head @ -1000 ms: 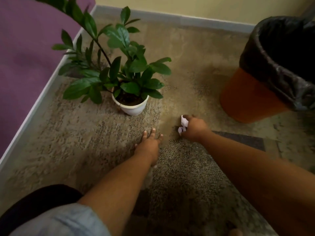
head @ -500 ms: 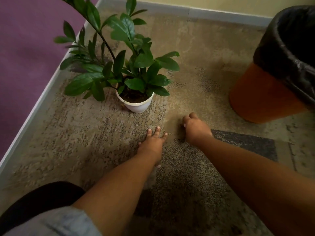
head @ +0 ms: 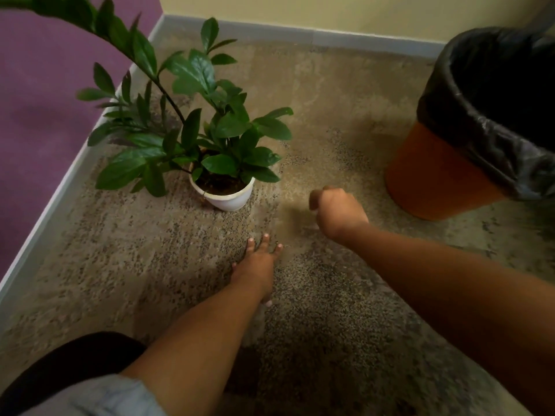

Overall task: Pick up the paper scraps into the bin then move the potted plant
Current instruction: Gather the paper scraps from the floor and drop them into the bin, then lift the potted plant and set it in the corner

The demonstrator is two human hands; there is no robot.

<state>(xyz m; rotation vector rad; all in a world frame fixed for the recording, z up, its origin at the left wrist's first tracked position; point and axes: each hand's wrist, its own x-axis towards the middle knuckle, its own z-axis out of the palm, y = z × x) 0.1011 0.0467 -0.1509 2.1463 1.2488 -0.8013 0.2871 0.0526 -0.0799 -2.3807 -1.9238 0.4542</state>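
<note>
The blurred right hand (head: 339,213) curls round a mostly hidden pale paper scrap (head: 312,227), left of the cut-off bin (head: 435,181); the left hand (head: 258,267) lies flat, fingers spread

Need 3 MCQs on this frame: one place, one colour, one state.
1. Where is the green leafy plant in its white round pot? A in the bin; B on the speckled carpet near the purple wall; C on a shelf.
2. Colour of the liner in the orange plastic bin? A white; B blue; C black.
3. The left hand is: A flat on the carpet, fingers spread; B gripping the pot; C raised.
1B: pot rests on carpet near that wall. 2C: black bag folds over the rim. 3A: straight fingers lie on carpet.
</note>
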